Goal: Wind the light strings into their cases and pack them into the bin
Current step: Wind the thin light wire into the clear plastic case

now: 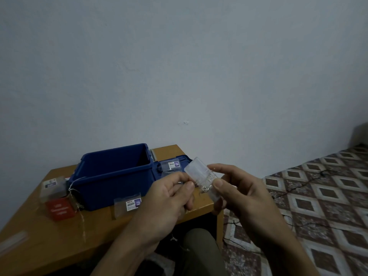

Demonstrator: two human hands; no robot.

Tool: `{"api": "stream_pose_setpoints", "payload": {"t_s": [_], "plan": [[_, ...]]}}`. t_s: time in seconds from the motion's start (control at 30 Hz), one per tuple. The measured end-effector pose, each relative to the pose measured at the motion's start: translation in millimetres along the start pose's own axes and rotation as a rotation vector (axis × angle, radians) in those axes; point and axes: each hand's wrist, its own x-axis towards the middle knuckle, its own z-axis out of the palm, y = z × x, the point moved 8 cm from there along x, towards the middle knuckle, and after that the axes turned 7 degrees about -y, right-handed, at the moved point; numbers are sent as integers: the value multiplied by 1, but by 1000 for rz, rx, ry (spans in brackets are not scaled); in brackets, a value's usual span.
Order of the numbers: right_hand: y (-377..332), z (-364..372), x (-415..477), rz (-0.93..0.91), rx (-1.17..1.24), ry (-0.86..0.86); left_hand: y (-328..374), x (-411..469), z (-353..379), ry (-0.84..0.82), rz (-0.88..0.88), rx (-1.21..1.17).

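Case (201, 176) tilted up-left, right hand (239, 188) gripping

The bin (111, 174) was deep blue, the counter (39, 246) warm orange-brown! Clear plastic, that case (199, 172), and the light string (205, 188) glinted silver. A red box (60, 209), a pale grey-blue wall (179, 56), and the floor (318, 196) showed brown-and-cream diamonds, tile after tile.

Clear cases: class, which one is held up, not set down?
The case gripped in the right hand, light string inside, pinched by the left hand. The other three are set down: one before the blue bin, one on its lid, one far left.
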Motion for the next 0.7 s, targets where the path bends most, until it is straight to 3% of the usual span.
{"api": "stream_pose_setpoints", "payload": {"t_s": [0.2, 0.47, 0.7], "plan": [[4, -4, 1, 1, 18, 8, -1, 2, -3, -2, 36, 217], [7, 4, 0, 75, 164, -141, -18, 3, -12, -27, -127, 176], [6, 16, -6, 113, 210, -353, -15, 2, -10, -261, -199, 226]]}}
